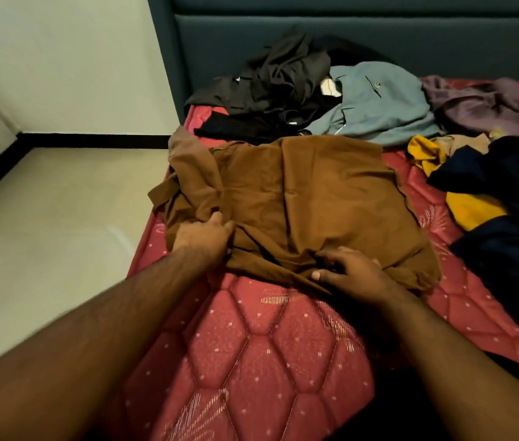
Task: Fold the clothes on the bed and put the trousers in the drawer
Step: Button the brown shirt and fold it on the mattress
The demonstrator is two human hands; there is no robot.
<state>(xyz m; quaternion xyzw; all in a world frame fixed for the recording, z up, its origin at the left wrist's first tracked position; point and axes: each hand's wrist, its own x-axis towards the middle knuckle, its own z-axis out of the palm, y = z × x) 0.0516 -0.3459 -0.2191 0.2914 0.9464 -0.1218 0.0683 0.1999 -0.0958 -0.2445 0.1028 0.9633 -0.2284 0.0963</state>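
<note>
The brown garment [299, 205] is lying spread on the red mattress [251, 345], probably for folding. The left hand [202, 237] is gripping its bunched left side; the right hand [352, 270] is pinching the near hem. Unfolded clothes, among them a grey shirt [375, 103], are waiting behind.

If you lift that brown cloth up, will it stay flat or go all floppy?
Probably floppy: the brown garment already wrinkles where the left hand bunches it. It likely sags between grips. It looks thin, so probably light.
</note>
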